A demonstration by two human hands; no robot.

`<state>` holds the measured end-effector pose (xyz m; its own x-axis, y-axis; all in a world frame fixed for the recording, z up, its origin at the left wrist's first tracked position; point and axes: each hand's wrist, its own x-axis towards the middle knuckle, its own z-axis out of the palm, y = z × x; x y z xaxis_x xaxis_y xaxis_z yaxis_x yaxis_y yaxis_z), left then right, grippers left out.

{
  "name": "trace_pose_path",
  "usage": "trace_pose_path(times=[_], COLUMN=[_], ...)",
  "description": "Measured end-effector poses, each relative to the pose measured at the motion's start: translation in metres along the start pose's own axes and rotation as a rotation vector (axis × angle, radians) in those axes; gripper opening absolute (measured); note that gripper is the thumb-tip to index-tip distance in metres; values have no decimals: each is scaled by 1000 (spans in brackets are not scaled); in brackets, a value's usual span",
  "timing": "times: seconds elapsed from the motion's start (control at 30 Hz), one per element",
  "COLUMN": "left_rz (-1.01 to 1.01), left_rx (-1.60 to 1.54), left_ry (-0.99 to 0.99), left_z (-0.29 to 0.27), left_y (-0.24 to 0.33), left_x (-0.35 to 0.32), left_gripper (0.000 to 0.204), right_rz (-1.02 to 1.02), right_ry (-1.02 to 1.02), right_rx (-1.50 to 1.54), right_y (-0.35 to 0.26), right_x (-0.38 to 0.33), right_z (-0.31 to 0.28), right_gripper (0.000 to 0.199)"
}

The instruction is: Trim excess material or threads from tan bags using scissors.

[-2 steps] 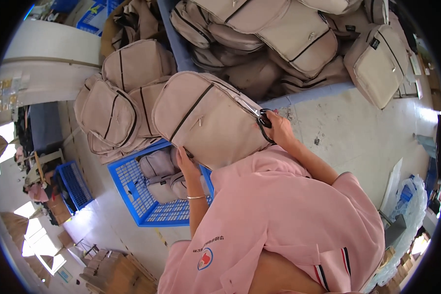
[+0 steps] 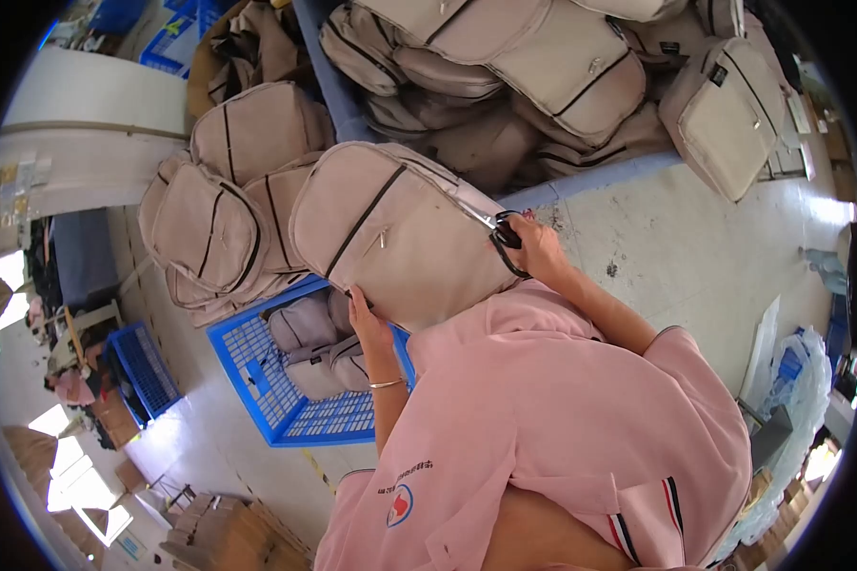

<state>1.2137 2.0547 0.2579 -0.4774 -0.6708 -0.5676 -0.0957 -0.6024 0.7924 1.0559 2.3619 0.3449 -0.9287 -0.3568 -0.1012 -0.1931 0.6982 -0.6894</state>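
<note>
The beige backpack (image 2: 400, 243) is between the hands — the left hand (image 2: 371, 328) clamped on its lower-left edge. The right hand (image 2: 540, 249), closed around black-handled scissors (image 2: 508, 229), is just beside the backpack's right edge.

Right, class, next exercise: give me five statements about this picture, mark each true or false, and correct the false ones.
1. The left hand touches a beige backpack. True.
2. The right hand is empty. False: the right hand holds black-handled scissors.
3. The blue crate has bags in it. True.
4. The bracelet is on the right wrist. False: the bracelet is on the left wrist.
5. The person's shirt is green. False: the shirt is pink.
</note>
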Motion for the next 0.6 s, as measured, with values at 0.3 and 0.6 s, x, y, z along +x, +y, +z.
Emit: trace_pose_path(times=[0.3,0.6], left_rz=[-29,459], left_rx=[216,-115], left_ry=[-189,-252], left_z=[9,66], left_y=[68,192], left_x=[69,5], left_gripper=[29,19], right_rz=[-234,-367], right_ry=[-80,277], right_rx=[87,194], right_y=[-14,-59], right_x=[-14,-17], right_z=[-11,-55], right_gripper=[28,26])
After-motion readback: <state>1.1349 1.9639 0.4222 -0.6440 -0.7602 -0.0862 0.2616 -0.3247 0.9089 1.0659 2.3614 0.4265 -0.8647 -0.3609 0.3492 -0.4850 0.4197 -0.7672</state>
